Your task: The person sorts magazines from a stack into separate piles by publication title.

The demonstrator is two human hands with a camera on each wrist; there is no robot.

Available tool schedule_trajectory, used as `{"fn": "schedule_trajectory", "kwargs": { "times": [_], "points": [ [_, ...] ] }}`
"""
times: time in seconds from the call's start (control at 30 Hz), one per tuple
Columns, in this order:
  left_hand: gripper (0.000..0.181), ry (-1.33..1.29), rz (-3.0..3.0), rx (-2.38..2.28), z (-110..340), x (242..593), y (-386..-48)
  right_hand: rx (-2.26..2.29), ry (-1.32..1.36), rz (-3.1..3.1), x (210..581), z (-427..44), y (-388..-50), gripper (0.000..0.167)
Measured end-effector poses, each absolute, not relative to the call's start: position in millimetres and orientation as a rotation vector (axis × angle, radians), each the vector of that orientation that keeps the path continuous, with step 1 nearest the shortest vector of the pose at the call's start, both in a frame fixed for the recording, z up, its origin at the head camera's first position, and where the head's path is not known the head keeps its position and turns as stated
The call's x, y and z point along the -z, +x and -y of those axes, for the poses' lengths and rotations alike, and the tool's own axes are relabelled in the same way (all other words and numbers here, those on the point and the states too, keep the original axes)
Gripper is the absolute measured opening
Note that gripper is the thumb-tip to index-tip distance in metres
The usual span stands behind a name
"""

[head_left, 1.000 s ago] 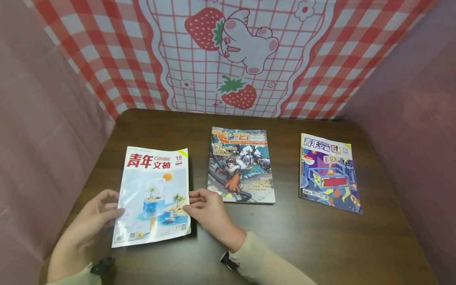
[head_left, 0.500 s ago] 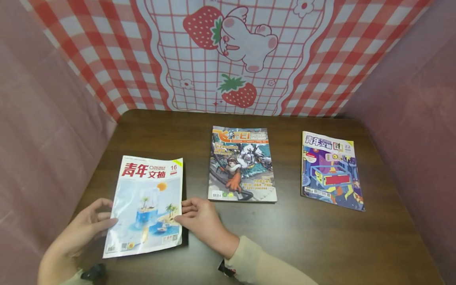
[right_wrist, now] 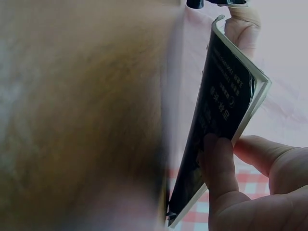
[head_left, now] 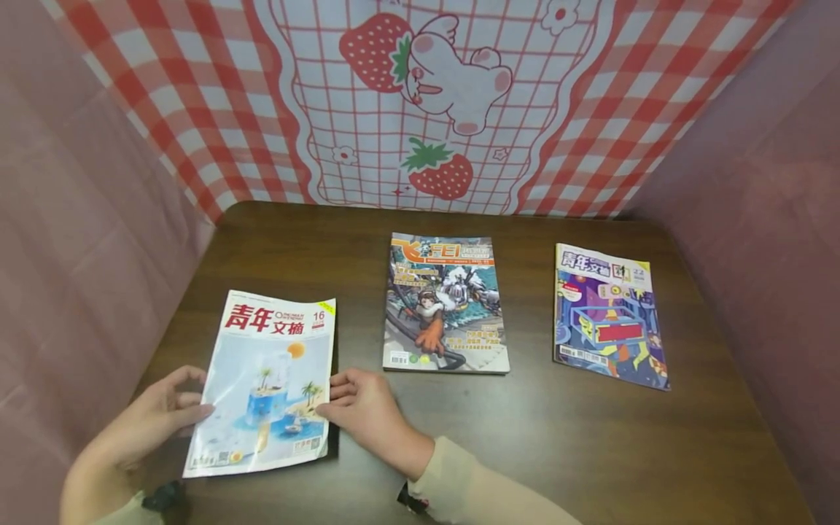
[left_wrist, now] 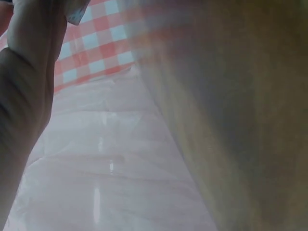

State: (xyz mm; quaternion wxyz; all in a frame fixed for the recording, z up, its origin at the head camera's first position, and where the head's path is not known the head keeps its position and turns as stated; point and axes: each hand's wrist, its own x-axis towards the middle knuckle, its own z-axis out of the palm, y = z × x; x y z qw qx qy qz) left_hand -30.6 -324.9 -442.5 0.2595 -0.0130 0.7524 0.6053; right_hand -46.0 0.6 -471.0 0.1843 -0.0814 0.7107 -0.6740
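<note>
A magazine [head_left: 262, 386] with a white and pale blue beach cover and red title characters is at the left of the table, front cover up. My left hand [head_left: 147, 423] pinches its left edge, thumb tip on the cover. On the opposite edge, my right hand [head_left: 370, 415] holds it with the thumb on top and the other fingers beneath. From the right wrist, the magazine's dark back cover [right_wrist: 216, 101] shows, raised off the wood, with the right fingers [right_wrist: 220, 166] against it. In the left wrist view only part of the left hand [left_wrist: 31, 57] appears.
A comic-style magazine [head_left: 446, 306] lies mid-table. Farther right lies a purple-covered magazine [head_left: 610, 317]. Both are flat on the dark wooden table [head_left: 525, 437]. A red checked strawberry cloth [head_left: 420, 109] hangs behind, and pink curtains [head_left: 85, 219] flank the sides.
Both hands have shifted the beach-cover magazine left and nearer the person, mostly in the first half second. The other two magazines stay put.
</note>
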Motion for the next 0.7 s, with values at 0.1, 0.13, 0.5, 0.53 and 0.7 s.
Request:
{"fn": "schedule_trajectory", "kwargs": {
  "times": [0.1, 0.13, 0.5, 0.53, 0.7],
  "points": [
    [0.044, -0.046, -2.092, -1.586, 324, 439, -31, 1.891, -0.223, -2.008, 472, 0, -46, 0.027],
    [0.044, -0.057, -2.112, -1.565, 323, 438, -32, 1.888, -0.219, -2.008, 473, 0, -46, 0.027],
    [0.031, -0.164, -2.421, -1.194, 313, 429, -40, 1.793, -0.201, -2.050, 478, 5, -47, 0.032],
    [0.029, -0.168, -2.426, -1.180, 313, 429, -41, 1.783, -0.204, -2.058, 478, 5, -47, 0.032],
    [0.023, -0.175, -2.431, -1.156, 312, 432, -44, 1.739, -0.220, -2.077, 476, 4, -48, 0.030]
  ]
}}
